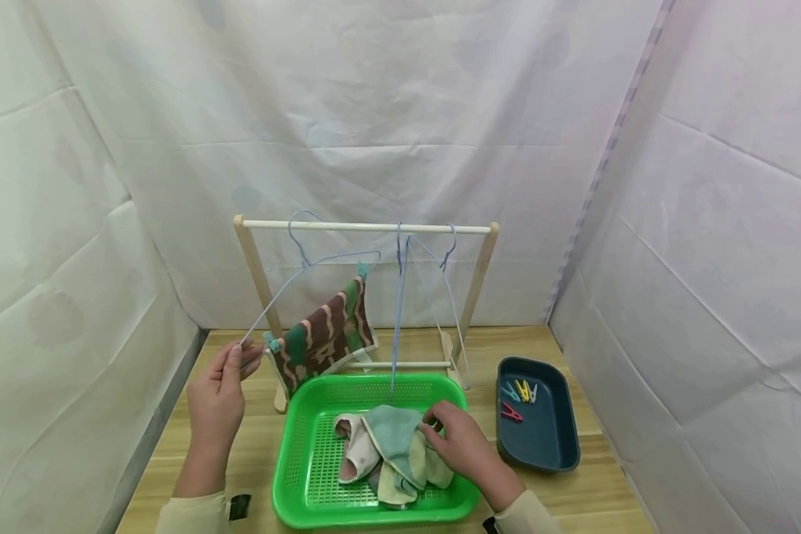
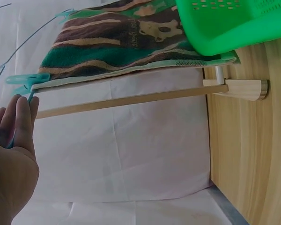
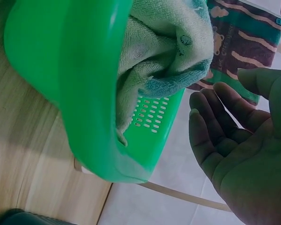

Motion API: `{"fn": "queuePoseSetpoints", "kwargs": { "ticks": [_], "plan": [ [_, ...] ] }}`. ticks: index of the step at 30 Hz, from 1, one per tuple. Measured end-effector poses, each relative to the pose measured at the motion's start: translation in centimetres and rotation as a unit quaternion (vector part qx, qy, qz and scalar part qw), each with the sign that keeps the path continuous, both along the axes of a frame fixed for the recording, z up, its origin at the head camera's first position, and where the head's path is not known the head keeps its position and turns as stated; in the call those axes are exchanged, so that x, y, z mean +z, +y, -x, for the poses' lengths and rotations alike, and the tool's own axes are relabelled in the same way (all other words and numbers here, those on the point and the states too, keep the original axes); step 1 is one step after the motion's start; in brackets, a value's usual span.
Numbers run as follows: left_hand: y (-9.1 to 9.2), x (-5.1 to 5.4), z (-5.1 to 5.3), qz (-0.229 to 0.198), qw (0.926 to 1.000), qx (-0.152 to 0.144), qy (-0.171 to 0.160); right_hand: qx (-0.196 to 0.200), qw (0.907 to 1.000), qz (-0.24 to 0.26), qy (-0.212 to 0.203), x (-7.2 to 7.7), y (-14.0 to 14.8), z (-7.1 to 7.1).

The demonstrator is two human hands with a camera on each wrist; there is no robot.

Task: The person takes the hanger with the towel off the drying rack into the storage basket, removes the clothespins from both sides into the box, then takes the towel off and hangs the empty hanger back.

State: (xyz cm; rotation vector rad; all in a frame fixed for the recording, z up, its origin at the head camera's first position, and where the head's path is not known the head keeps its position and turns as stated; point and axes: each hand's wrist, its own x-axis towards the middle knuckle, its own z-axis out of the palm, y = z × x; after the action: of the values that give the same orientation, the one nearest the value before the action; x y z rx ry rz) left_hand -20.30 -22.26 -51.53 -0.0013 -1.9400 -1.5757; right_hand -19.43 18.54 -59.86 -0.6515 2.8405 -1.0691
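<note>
by the left hand (image 1: 219, 393), the left corner of a blue hanger (image 1: 306, 261) is pinched between thumb and fingers. the right hand (image 1: 459, 437) is poised by the near right of the basket, fingers loosely bent and apart from the thumb, with nothing held. below the hanger, a striped towel (image 1: 323, 330) is held by two teal clips (image 1: 271, 342), one at each upper corner. pale cloths (image 1: 394, 437) are heaped in the green basket (image 1: 374, 517). farther off, two bare hangers are hung on the rack (image 1: 367, 226); at right, loose clips (image 1: 523, 391) are kept in a dark tray (image 1: 541, 456). the clipped towel's hanger is apparently being steadied or adjusted; next, its release seems called for, then a cloth to be lifted toward a bare hanger.
</note>
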Motion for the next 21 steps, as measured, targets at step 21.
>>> {"fn": "queuePoseSetpoints", "kwargs": {
  "ticks": [21],
  "plan": [
    [-4.9,3.1,-3.0,-0.026,0.9964,-0.080,-0.005,0.002,1.0000,-0.003,0.000,-0.1,-0.1,0.1]
  ]
}}
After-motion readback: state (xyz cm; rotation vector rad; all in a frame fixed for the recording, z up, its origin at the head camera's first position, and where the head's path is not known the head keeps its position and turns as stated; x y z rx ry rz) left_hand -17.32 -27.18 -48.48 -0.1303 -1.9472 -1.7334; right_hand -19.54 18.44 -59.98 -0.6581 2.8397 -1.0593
